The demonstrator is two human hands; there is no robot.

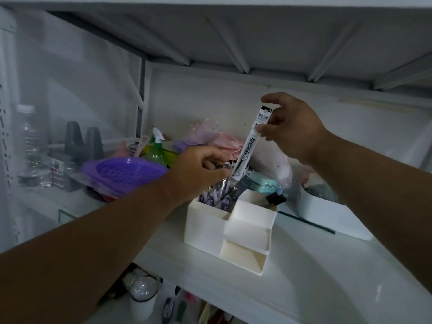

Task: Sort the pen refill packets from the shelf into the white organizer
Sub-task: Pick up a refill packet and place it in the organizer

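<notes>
From the head camera, the right hand (289, 127) pinches a pen refill packet (251, 141) between thumb and fingers, tilted above the white organizer (230, 228) on the shelf (304, 277). The left hand (198, 169) curls its fingers round packets (217, 195) standing in the organizer's rear compartment (a purple basket (124, 170) sits just left).

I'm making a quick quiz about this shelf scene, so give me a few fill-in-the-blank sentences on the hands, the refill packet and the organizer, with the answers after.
1. The right hand pinches a pen refill packet near its ____ end.
2. The left hand reaches into the packets standing in the ____ organizer.
3. Left of the organizer lies a ____ basket.
4. The organizer's lowest front compartment holds ____.

Missing words: top; white; purple; nothing
</notes>
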